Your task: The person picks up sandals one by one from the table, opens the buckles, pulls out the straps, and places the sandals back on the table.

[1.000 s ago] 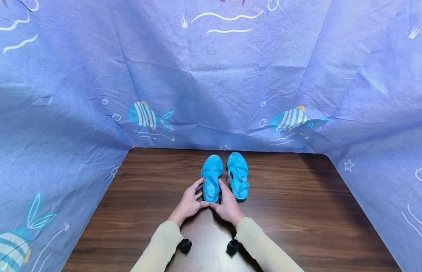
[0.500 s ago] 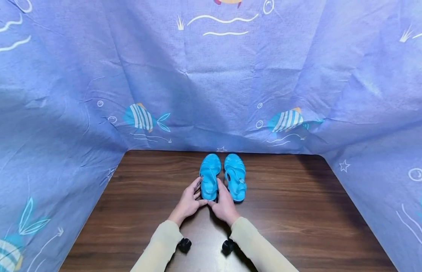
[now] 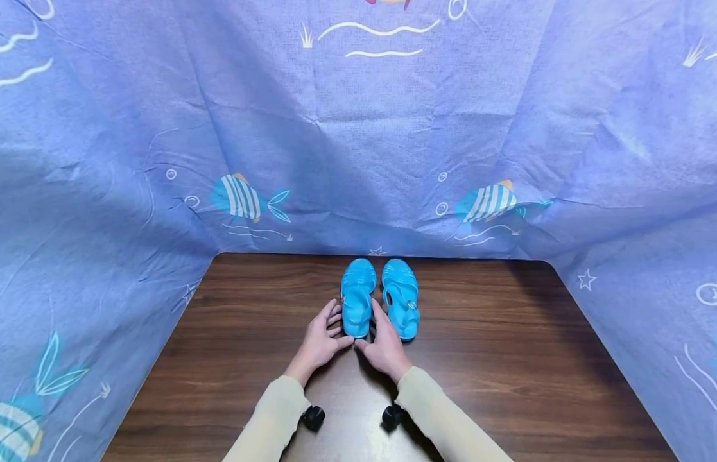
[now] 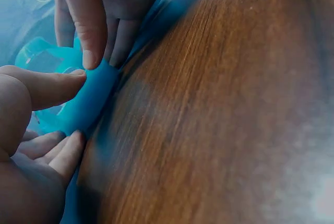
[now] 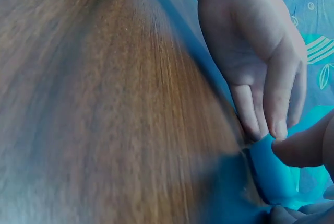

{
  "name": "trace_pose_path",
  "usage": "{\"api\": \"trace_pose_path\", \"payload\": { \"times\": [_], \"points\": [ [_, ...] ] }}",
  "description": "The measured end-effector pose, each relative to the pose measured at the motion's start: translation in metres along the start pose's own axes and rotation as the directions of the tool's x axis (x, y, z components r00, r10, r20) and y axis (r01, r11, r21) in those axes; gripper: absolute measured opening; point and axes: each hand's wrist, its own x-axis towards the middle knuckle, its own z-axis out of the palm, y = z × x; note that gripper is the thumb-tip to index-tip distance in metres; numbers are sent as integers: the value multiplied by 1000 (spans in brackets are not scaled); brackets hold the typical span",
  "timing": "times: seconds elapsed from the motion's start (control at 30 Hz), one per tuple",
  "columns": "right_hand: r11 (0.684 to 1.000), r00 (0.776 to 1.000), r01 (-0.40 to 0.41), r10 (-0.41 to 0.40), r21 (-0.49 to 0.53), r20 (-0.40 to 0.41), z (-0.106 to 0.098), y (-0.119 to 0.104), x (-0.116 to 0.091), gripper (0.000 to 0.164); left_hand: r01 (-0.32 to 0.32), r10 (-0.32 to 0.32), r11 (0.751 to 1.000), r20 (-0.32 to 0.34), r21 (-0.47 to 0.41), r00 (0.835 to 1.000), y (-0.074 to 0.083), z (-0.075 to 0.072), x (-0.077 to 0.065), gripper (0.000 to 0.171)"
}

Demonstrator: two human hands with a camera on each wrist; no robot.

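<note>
Cupping the heel of the left sandal (image 3: 358, 276) between them, the left hand (image 3: 319, 340) and the right hand (image 3: 387, 346) each set their fingers along one side of it and bring a thumb round to its back. The wrist views show the two thumb tips almost meeting on the heel, so the grip reads as a light hold from both sides, probably to keep the sandal straight without squashing its soft strap. How hard they press, I cannot tell.

That sandal lies on the tabletop (image 3: 508, 359), near the middle of the far edge, its toe pointing at that edge and its heel towards the person. Just beside it, with a narrow gap, is the right sandal (image 3: 398, 282), toe also to the far edge; the two are nearly parallel, as a pair would be laid out. The right hand's fingers reach into that gap, seemingly because there is little other room on that side. Whether they also touch the right sandal is unclear. Beyond the far edge hangs a blue cloth (image 3: 370, 147) printed with fish.
</note>
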Motion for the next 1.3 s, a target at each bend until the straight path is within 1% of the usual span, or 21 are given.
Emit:
{"api": "trace_pose_path", "payload": {
  "times": [0.17,0.23,0.3,0.37,0.43,0.5,0.6,0.67,0.73,0.8,0.87,0.97,1.07,1.2,1.3],
  "points": [
    [1000,999,-8,6,28,42,-9,-3,-6,96,-19,19,1000,-56,11,998,2,-1,-10,86],
    [1000,998,-18,17,17,68,-12,-3,-9,94,-27,29,999,-64,29,998,2,-1,-15,81],
    [1000,996,-14,14,-3,92,-15,-4,-14,93,-17,21,999,-70,49,997,3,0,-20,78],
    [1000,994,1,2,-28,107,-18,-4,-18,91,-9,14,997,-69,73,998,3,1,-25,76],
    [998,993,34,-29,-45,115,-20,-2,-23,89,4,1,996,-65,85,998,4,1,-30,72],
    [997,991,59,-53,-42,119,-23,-1,-28,84,17,-12,995,-60,98,998,4,1,-35,65],
    [994,987,106,-103,-24,122,-28,3,-35,73,23,-17,991,-44,133,999,5,1,-43,50],
    [992,986,123,-121,-8,119,-31,5,-39,62,11,-7,985,-25,174,1000,7,1,-47,38],
    [990,984,139,-137,-11,113,-36,8,-43,52,-17,16,974,6,224,1000,9,3,-51,25],
    [989,984,146,-143,-20,107,-41,10,-46,43,-54,42,961,49,270,998,12,5,-53,13],
    [988,984,147,-142,-38,106,-46,12,-49,38,-88,64,953,91,291,994,14,8,-55,4],
    [989,986,142,-137,-48,90,-53,16,-54,35,-117,78,948,141,297,987,17,14,-57,4],
    [990,990,132,-129,-43,54,-61,21,-59,33,-125,78,956,181,267,980,21,20,-57,3],
    [992,993,120,-120,-35,2,-74,30,-62,31,-136,83,966,233,218,969,25,31,-52,12],
    [994,994,99,-100,-40,-31,-83,36,-63,31,-147,93,967,248,209,964,28,41,-48,24]
  ]
}}
